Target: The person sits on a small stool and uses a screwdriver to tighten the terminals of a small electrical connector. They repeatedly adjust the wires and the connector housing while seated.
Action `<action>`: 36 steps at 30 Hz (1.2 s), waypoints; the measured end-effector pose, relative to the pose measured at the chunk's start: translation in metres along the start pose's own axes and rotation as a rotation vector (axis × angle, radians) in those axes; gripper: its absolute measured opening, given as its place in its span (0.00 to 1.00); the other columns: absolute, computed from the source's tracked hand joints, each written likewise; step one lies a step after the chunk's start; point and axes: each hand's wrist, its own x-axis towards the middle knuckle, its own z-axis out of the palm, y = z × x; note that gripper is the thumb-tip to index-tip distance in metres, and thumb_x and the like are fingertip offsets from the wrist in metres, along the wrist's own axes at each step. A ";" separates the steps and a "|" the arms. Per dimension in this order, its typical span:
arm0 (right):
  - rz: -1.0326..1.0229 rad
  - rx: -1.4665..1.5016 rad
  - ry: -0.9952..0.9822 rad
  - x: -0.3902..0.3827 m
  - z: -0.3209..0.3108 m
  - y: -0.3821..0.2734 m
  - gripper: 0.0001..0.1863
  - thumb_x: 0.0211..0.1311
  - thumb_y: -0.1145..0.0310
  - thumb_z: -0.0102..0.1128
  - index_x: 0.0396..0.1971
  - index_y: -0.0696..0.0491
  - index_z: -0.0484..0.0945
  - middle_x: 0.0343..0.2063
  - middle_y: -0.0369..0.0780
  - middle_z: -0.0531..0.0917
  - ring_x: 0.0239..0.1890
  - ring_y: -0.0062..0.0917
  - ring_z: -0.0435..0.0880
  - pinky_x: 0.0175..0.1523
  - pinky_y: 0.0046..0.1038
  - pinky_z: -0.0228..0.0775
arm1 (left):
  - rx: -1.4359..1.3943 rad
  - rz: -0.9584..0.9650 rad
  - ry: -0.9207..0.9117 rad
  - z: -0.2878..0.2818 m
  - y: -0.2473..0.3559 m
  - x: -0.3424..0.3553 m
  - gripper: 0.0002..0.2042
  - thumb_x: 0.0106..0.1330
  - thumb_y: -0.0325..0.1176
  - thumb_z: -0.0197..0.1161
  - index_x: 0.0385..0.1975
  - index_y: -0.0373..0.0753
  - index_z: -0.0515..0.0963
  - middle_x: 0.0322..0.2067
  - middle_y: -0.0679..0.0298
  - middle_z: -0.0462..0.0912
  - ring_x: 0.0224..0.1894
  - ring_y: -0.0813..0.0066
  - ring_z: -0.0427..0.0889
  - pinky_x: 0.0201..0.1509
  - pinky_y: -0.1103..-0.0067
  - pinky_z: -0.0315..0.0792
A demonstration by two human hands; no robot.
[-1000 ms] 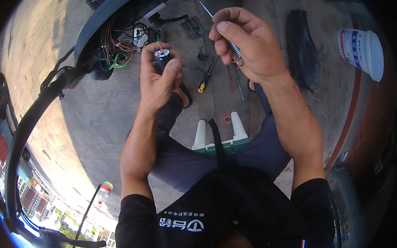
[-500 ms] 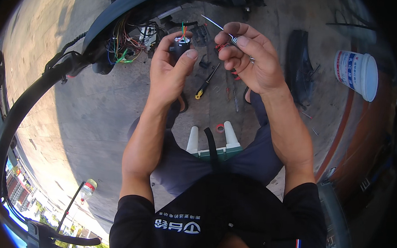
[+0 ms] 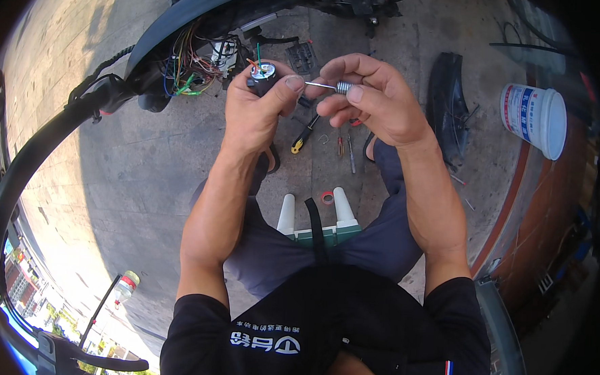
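A short black cylindrical part [image 3: 263,71] with a pale round end sits in my left hand [image 3: 260,111]. Orange and green wires stick out of that end. The left thumb lies against its side and the fingers curl round behind it. My right hand [image 3: 379,100] pinches a small coil of silver wire [image 3: 344,88] between thumb and forefinger, its other fingers loosely bent. From the coil a straight length runs left to my left thumb tip. Whether the wire touches the thumb or the black part, I cannot tell.
A tangle of coloured wires [image 3: 184,66] hangs by a curved dark vehicle frame [image 3: 180,18]. On the floor lie a yellow-handled screwdriver [image 3: 302,139], a red tape roll [image 3: 327,198] and a black curved panel [image 3: 447,107]. A white bucket [image 3: 551,122] stands at the right.
My right hand has lowered the coil, and its straight end now points level at my left thumb instead of up and away. The black part has tilted, showing more of its round end.
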 end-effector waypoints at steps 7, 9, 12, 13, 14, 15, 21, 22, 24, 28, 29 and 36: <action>-0.160 0.076 -0.061 0.011 -0.001 0.021 0.17 0.72 0.70 0.55 0.56 0.62 0.72 0.47 0.49 0.83 0.48 0.32 0.86 0.50 0.29 0.81 | -0.225 0.021 -0.002 0.006 -0.002 0.005 0.08 0.63 0.31 0.71 0.32 0.35 0.79 0.21 0.69 0.77 0.20 0.83 0.71 0.23 0.84 0.62; -0.199 -0.043 0.023 0.016 -0.001 0.025 0.16 0.73 0.67 0.55 0.54 0.61 0.73 0.45 0.48 0.83 0.45 0.30 0.86 0.47 0.29 0.81 | -0.158 0.004 0.034 0.008 -0.002 0.005 0.09 0.64 0.31 0.70 0.33 0.36 0.76 0.21 0.68 0.75 0.21 0.81 0.70 0.25 0.82 0.62; -0.333 -0.010 0.112 0.021 -0.003 0.022 0.15 0.74 0.62 0.55 0.47 0.59 0.76 0.39 0.45 0.84 0.39 0.27 0.87 0.42 0.28 0.82 | -0.012 0.040 0.079 0.009 -0.002 0.005 0.08 0.65 0.30 0.69 0.36 0.36 0.76 0.22 0.69 0.74 0.22 0.82 0.69 0.25 0.83 0.62; -0.380 0.025 0.128 0.023 -0.005 0.019 0.15 0.75 0.60 0.55 0.44 0.58 0.77 0.36 0.43 0.85 0.38 0.26 0.88 0.40 0.27 0.82 | 0.046 0.050 0.070 0.007 0.000 0.004 0.09 0.65 0.31 0.69 0.37 0.36 0.77 0.22 0.69 0.74 0.22 0.83 0.70 0.26 0.84 0.62; -0.396 0.063 0.122 0.024 -0.007 0.014 0.16 0.75 0.58 0.54 0.42 0.58 0.77 0.37 0.44 0.85 0.37 0.26 0.88 0.39 0.28 0.83 | 0.098 0.071 0.058 0.005 0.002 0.003 0.09 0.65 0.31 0.69 0.37 0.36 0.77 0.22 0.70 0.75 0.23 0.84 0.70 0.26 0.85 0.62; -0.402 0.090 0.108 0.024 -0.009 0.009 0.17 0.75 0.57 0.53 0.41 0.58 0.77 0.37 0.44 0.85 0.36 0.26 0.88 0.38 0.28 0.83 | 0.252 0.115 0.047 0.003 0.003 0.001 0.09 0.64 0.29 0.70 0.39 0.36 0.77 0.26 0.69 0.77 0.24 0.84 0.72 0.27 0.85 0.66; -0.410 -0.044 0.156 0.025 -0.009 0.006 0.17 0.77 0.54 0.48 0.47 0.55 0.72 0.31 0.43 0.83 0.23 0.21 0.83 0.26 0.24 0.75 | 0.438 0.057 -0.038 0.003 0.000 -0.006 0.18 0.60 0.29 0.74 0.44 0.35 0.73 0.32 0.68 0.80 0.33 0.86 0.77 0.37 0.85 0.72; -0.404 -0.064 0.186 0.026 -0.007 0.008 0.18 0.77 0.54 0.48 0.46 0.55 0.73 0.30 0.42 0.83 0.23 0.20 0.83 0.25 0.22 0.75 | 0.392 -0.051 -0.052 0.003 0.000 -0.008 0.18 0.60 0.29 0.74 0.45 0.35 0.73 0.33 0.67 0.80 0.35 0.86 0.77 0.38 0.85 0.72; -0.388 -0.104 0.250 0.025 -0.004 0.010 0.18 0.77 0.54 0.50 0.44 0.56 0.75 0.28 0.40 0.83 0.22 0.18 0.82 0.25 0.20 0.73 | 0.418 -0.129 -0.155 0.000 0.001 -0.011 0.19 0.61 0.31 0.73 0.48 0.35 0.73 0.34 0.65 0.81 0.38 0.85 0.78 0.41 0.84 0.73; -0.267 0.032 0.240 0.030 0.000 0.012 0.13 0.76 0.58 0.52 0.47 0.52 0.68 0.26 0.39 0.82 0.16 0.18 0.79 0.20 0.19 0.72 | 0.527 0.011 -0.267 -0.004 -0.002 -0.008 0.22 0.64 0.34 0.71 0.55 0.35 0.74 0.37 0.64 0.82 0.40 0.83 0.78 0.45 0.82 0.73; -0.252 0.010 0.252 0.029 0.001 0.012 0.13 0.76 0.59 0.52 0.46 0.52 0.68 0.25 0.39 0.82 0.17 0.18 0.79 0.20 0.19 0.72 | 0.471 0.000 -0.263 -0.004 -0.003 -0.010 0.21 0.65 0.34 0.69 0.56 0.35 0.74 0.37 0.66 0.82 0.41 0.82 0.78 0.46 0.81 0.73; -0.249 -0.014 0.251 0.029 0.003 0.016 0.13 0.76 0.58 0.52 0.46 0.53 0.69 0.25 0.39 0.83 0.18 0.17 0.80 0.20 0.18 0.72 | 0.535 0.009 -0.242 0.000 -0.004 -0.009 0.17 0.63 0.31 0.67 0.51 0.35 0.75 0.36 0.65 0.82 0.39 0.80 0.78 0.45 0.80 0.73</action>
